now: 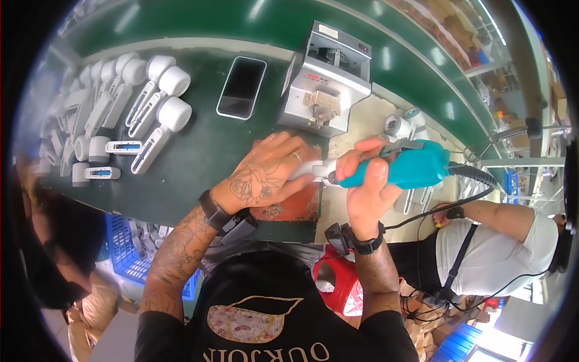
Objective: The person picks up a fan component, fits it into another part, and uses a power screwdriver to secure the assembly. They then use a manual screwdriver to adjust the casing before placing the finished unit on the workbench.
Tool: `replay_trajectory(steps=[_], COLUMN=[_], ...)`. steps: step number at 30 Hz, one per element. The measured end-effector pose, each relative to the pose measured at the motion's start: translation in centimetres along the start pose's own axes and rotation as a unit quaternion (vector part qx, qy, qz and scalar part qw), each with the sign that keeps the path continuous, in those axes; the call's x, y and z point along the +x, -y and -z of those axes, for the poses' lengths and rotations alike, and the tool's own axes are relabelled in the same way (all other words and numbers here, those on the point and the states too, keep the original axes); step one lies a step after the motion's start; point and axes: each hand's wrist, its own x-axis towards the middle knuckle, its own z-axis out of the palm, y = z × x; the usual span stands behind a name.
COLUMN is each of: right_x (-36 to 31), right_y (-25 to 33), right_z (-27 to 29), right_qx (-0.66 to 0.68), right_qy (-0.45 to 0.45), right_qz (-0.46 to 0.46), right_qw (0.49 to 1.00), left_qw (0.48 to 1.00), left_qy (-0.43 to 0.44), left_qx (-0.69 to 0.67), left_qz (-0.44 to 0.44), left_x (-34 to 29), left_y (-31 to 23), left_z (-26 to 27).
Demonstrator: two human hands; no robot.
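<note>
The black shirt [253, 271] of the wearer lies nearest, at the lower edge. Beyond it, the left hand [265, 172] is closed over a white part [306, 171] above the red mat [289, 210] on the green surface [205, 151]; the right hand [369, 196] is wrapped around a teal driver [422, 166], its nose directed at the part. The step in hand is judged to be screw-driving; the next move would call for a steady part and a driver square to it. Obscured: much of the part, under the left hand; the driver's tip, too small to confirm contact. White pieces [174, 114] farther left blur toward the rim; a co-worker [494, 256], right, is partly cut off.
</note>
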Motion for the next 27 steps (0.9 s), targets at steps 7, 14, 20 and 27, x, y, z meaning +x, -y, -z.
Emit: replay_trajectory(steps=[7, 14, 20, 27], right_x=[0.1, -1.1, -2.1, -2.9], right_y=[-1.1, -1.5, -1.7, 0.9], right_z=[-0.1, -0.1, 0.5, 2.3], right_qx=[0.000, 0.067, 0.065, 0.143], right_qy=[0.006, 0.009, -0.001, -0.228], right_qz=[-0.011, -0.009, 0.005, 0.027], right_qw=[1.000, 0.998, 0.998, 0.963], left_qw=[1.000, 0.999, 0.997, 0.988], left_qy=[0.004, 0.011, 0.054, -0.036], left_qx=[-0.009, 0.036, 0.048, 0.092], left_qz=[0.009, -0.016, -0.025, -0.115], left_x=[0.3, 0.9, 0.0, -3.7], left_y=[0.5, -0.3, -0.3, -2.3], left_z=[0.0, 1.2, -0.4, 1.0])
